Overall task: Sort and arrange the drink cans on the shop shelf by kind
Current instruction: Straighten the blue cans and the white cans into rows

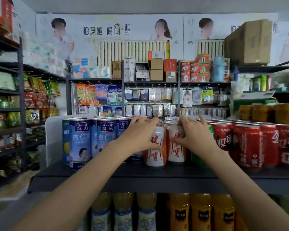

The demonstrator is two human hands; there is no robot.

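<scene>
Now both hands gripping: left hand (141, 133) left white-orange can (155, 147), right hand (194, 134) right white-orange can (176, 147), near shelf (123, 174) edge.

Ahead of me, the far wall (140, 22) is papered with pale advertising posters (107, 29) printed with dark lettering. A cream radiator (132, 50) stands against it. Dark metal racks (150, 83) run beneath, topped with small cartons (156, 69) and hung with packets on hooks. To my left, another rack (21, 97) holds snack bags. A big cardboard box (250, 42) sits high on my right. Light is even and soft.
</scene>
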